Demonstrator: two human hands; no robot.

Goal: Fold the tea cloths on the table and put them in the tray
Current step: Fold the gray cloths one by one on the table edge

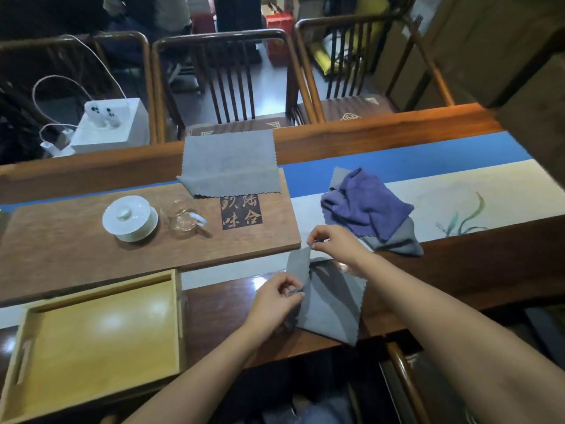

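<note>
A grey tea cloth (331,304) lies on the dark table near its front edge, with its left part lifted and turned over. My left hand (276,301) pinches the cloth's left edge. My right hand (331,240) pinches its far corner, held a little above the table. A crumpled purple cloth (365,201) lies on another grey cloth (400,243) to the right, on the runner. A third grey cloth (229,165) lies loosely folded at the far end of the wooden tea board. The yellow wooden tray (174,304) stands at the front left with nothing in it.
A white lidded cup (130,218) and a glass pitcher (183,220) stand on the wooden tea board (61,240). A blue and cream runner (443,166) crosses the table. Wooden chairs (232,78) stand behind the table; a white box with cables (107,127) sits on the left one.
</note>
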